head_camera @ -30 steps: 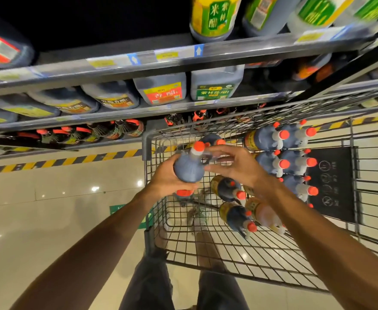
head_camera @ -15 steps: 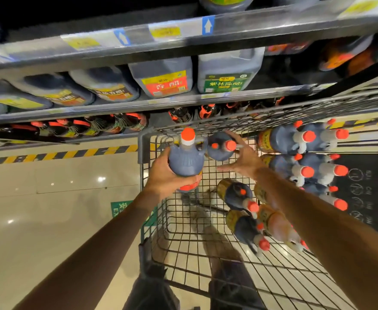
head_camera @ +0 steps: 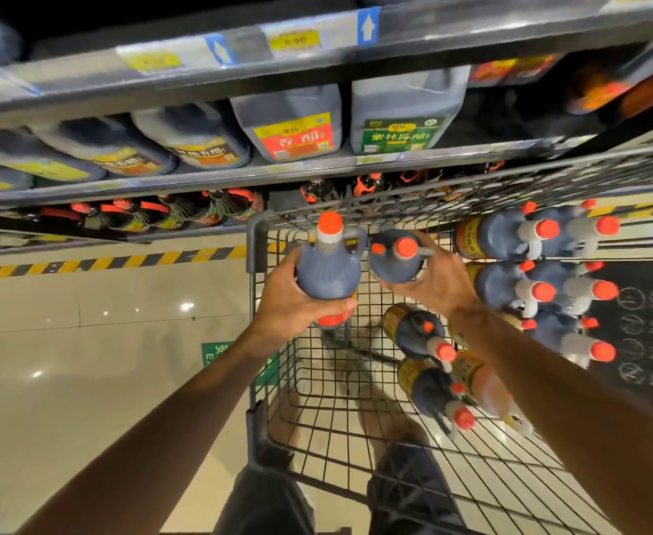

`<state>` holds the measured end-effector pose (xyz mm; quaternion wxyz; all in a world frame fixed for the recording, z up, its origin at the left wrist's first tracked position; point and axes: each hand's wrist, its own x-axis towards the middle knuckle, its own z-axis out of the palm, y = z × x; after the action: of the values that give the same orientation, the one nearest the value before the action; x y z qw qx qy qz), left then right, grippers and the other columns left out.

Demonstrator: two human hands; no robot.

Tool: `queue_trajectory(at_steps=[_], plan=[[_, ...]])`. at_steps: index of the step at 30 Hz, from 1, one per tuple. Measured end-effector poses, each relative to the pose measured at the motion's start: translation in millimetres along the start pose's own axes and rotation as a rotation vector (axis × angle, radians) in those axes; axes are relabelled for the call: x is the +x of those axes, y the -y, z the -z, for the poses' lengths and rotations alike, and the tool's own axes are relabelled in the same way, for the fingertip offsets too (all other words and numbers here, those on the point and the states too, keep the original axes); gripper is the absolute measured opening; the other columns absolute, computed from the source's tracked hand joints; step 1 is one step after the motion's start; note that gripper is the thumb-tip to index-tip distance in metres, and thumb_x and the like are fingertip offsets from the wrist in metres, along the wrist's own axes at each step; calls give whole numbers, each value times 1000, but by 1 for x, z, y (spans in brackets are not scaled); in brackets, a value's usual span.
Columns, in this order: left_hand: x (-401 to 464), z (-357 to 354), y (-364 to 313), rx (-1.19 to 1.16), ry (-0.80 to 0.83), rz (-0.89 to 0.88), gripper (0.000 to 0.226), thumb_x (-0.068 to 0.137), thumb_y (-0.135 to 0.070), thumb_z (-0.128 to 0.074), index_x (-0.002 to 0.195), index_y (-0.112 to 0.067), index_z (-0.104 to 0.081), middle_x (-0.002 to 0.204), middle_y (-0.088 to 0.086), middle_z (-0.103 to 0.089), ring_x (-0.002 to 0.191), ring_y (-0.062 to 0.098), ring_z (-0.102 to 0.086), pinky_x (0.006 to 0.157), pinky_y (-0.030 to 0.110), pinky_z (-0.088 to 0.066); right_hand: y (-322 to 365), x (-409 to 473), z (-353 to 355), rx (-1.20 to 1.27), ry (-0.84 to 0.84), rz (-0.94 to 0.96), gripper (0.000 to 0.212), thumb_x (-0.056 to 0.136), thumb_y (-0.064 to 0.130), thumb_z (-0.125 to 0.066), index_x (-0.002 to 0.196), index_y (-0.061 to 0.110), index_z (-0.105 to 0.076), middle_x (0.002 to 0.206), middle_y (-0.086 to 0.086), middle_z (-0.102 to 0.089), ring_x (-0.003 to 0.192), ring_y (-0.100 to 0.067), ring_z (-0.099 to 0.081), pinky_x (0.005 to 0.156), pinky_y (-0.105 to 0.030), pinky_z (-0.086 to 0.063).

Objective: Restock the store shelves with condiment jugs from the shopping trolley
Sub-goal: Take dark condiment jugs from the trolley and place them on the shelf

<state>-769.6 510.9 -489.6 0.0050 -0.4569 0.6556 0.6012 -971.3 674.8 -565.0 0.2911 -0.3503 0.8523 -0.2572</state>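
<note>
Left grip (head_camera: 292, 303) wraps a dark jug (head_camera: 326, 270), cap up; right grip (head_camera: 438, 279) clasps a second jug (head_camera: 394, 260). Both are held above the trolley (head_camera: 255, 241), below stocked shelves (head_camera: 317, 169).

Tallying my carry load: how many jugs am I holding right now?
2: an upright jug in the left hand, a tilted jug in the right hand, both above the trolley.

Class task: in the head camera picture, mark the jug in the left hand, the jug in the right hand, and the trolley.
Left-hand jug (head_camera: 326, 270), head view: on its dark body.
Right-hand jug (head_camera: 392, 262), head view: on its dark shoulder.
Trolley (head_camera: 254, 245), head view: on its front corner post.
</note>
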Motion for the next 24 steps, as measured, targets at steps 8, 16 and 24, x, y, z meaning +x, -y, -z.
queue_trajectory(at_steps=[8, 16, 24], plan=[[-59, 32, -73, -56, -2, -23, 76, 58, -13, -97, 124, -19, -59, 119, -9, -68, 106, -1, -66, 82, 16, -54, 82, -85, 102, 71, -122, -107, 47, 63, 54, -90, 89, 24, -66, 67, 19, -55, 58, 2, -55, 51, -4, -37], [-152, 97, -173, -190, -18, -126, 80, 46, -10, -98, 117, -13, -61, 108, -3, -70, 93, 4, -71, 77, 25, -59, 206, -172, 199, 37, -192, -107, 73, 44, 84, -75, 82, 29, -46, 66, 15, -52, 59, 1, -53, 44, -15, -35], [-206, 169, -240, -129, -153, -363, 71, 56, -9, -96, 115, -20, -59, 106, -16, -66, 85, -15, -64, 65, 6, -50, 300, -202, 241, 100, -281, 66, 51, 57, 53, -91, 88, 34, -55, 81, 27, -59, 70, 11, -58, 55, -8, -43]])
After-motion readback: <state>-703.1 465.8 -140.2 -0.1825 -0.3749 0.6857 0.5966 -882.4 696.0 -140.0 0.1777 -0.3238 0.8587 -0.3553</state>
